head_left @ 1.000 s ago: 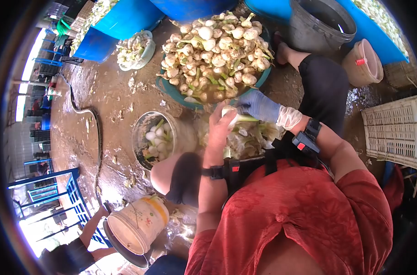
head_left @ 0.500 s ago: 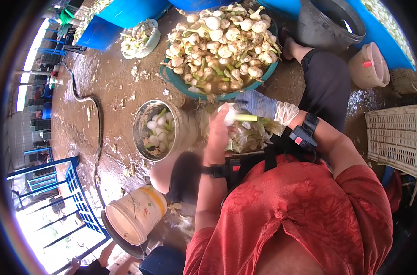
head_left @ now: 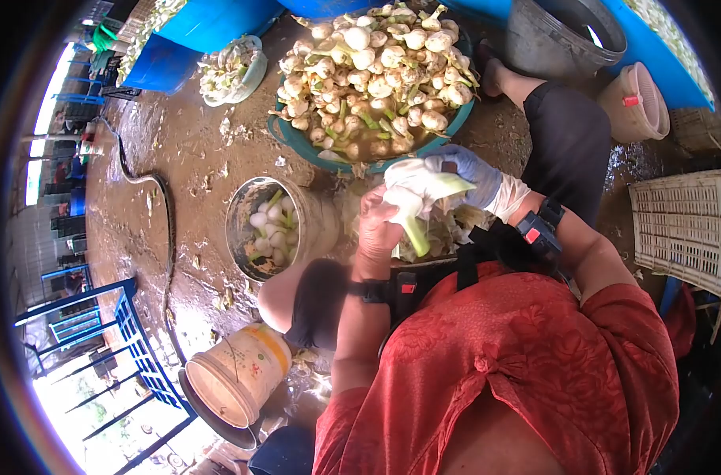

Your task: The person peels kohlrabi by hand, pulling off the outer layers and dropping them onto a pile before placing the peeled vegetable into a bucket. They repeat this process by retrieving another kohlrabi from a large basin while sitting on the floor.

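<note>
Presently, two hands are working at centre frame. The left hand (head_left: 378, 229), bare, is gripping one white bulb (head_left: 409, 207) by its lower part, the green stalk pointing down toward six o'clock. The right hand (head_left: 473, 176), wearing a blue glove, is closing on the bulb's loosened white outer skin at about one o'clock from the left hand; the two hands are touching the same bulb.

Containers counted: six. One teal basin (head_left: 297, 146) at twelve o'clock is holding a heaped pile of unpeeled bulbs, too many to count. One metal bucket (head_left: 240, 237) at nine o'clock from the hands is holding roughly a dozen peeled white bulbs. One pale bowl (head_left: 253, 79) at eleven o'clock is carrying trimmings. One grey tub (head_left: 534, 47) at one o'clock; contents cannot be told. One beige bucket (head_left: 633, 107) at two o'clock is lying tilted. One white pail (head_left: 241, 372) at seven o'clock is lying on its side.

One white crate (head_left: 681, 229) is sitting at three o'clock. Peelings (head_left: 447, 229) are lying in a heap just beneath the hands.
</note>
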A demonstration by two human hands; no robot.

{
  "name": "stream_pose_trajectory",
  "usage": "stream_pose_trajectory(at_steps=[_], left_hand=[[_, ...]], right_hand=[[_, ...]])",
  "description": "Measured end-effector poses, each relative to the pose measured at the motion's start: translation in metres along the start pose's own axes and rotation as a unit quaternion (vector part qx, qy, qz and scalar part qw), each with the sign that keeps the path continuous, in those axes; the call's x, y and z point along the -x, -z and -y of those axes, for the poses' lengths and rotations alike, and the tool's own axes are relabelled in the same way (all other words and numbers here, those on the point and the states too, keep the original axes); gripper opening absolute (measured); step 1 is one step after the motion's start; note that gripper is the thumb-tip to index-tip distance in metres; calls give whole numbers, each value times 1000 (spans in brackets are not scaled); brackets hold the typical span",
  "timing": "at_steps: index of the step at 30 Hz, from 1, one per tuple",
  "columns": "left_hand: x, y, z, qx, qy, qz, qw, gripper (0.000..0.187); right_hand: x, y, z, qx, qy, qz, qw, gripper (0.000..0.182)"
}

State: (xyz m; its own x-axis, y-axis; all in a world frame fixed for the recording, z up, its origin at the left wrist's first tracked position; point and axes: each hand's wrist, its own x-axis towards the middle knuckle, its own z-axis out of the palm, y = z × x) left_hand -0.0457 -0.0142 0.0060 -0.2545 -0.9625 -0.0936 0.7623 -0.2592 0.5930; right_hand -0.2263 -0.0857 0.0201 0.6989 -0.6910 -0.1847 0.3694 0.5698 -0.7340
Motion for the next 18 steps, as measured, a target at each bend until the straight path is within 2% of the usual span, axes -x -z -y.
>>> stream_pose_trajectory(at_steps=[1, 3, 5, 6, 7, 9, 10, 11, 12, 13, 14, 15, 17, 18], left_hand=[[1, 3, 3, -1, 1, 0, 1000, 48], [2, 8, 10, 123, -6, 10, 992, 48], [0, 10, 11, 129, 11, 31, 991, 45], [3, 8, 11, 177, 10, 47, 983, 47], [4, 7, 11, 225, 9, 63, 972, 49], [0, 3, 0, 200, 22, 135, 970, 55], [0, 4, -2, 217, 10, 167, 962, 58], [1, 4, -3, 217, 10, 167, 962, 58], [0, 5, -5, 199, -6, 150, 968, 58], [-2, 5, -5, 183, -21, 134, 974, 57], [-5, 4, -3, 185, -19, 137, 973, 57], [-8, 3, -1, 117, -25, 50, 992, 53], [-15, 1, 3, -23, -41, -126, 991, 46], [-19, 1, 8, -87, -74, -156, 981, 33]], right_hand=[[-1, 8, -1, -1, 0, 0, 1000, 15], [2, 7, 7, -84, -21, -24, 996, 14], [4, 18, 7, -93, -21, 4, 995, 13], [6, 24, 6, 49, 60, -1, 997, 14], [5, 29, 4, 189, 140, -5, 972, 16], [25, -1, 25, 275, 307, -91, 907, 21], [20, 26, 21, 93, 212, -127, 964, 28], [19, 25, 47, -107, 94, -117, 983, 28], [15, 47, 60, 73, -18, -93, 993, 33], [14, 66, 69, 250, -129, -68, 957, 38], [7, 76, 52, 613, 60, 20, 788, 34], [13, 66, 54, 714, -62, 10, 697, 41], [16, 61, 40, 636, 5, -28, 771, 45], [12, 46, 41, 471, 12, 2, 882, 49]])
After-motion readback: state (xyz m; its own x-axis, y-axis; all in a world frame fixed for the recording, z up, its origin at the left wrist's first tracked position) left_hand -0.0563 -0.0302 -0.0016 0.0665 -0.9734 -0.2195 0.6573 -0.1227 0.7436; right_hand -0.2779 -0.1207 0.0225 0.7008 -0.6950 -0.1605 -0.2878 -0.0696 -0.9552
